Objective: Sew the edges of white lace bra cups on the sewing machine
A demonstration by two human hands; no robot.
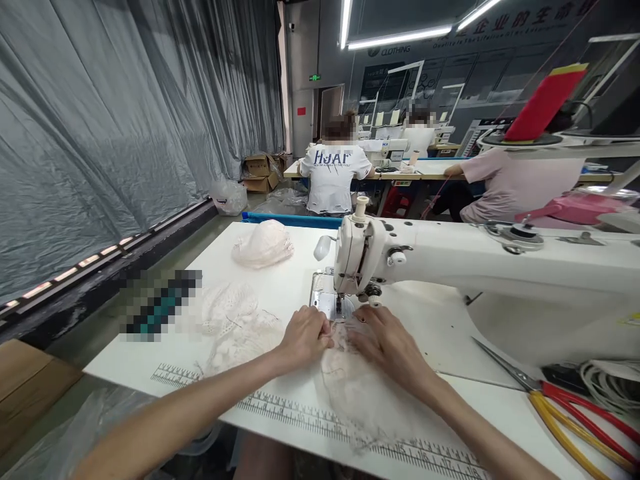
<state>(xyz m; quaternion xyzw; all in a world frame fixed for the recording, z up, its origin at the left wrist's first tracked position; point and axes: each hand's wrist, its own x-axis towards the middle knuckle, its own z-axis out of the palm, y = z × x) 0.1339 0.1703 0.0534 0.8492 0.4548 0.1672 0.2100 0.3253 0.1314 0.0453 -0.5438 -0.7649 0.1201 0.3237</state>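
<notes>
A white sewing machine (367, 257) stands in front of me, its presser foot low over the metal needle plate (325, 301). Pale pink sheer fabric (357, 393) runs from the foot toward me and spreads over the table edge. Just left of the foot, my left hand (307, 337) is closed, its fingers pinching the fabric's edge. My right hand (383, 337) lies over the fabric right of the foot, fingers reaching forward and pressing on it. Its fingertips are partly hidden under the machine head.
More pale lace fabric (235, 327) lies left of my hands, with a bundled pale piece (265, 243) behind it. Scissors (533, 387) with red and yellow handles rest at the right. A red thread cone (545, 103) stands above the machine. Co-workers sit at tables ahead.
</notes>
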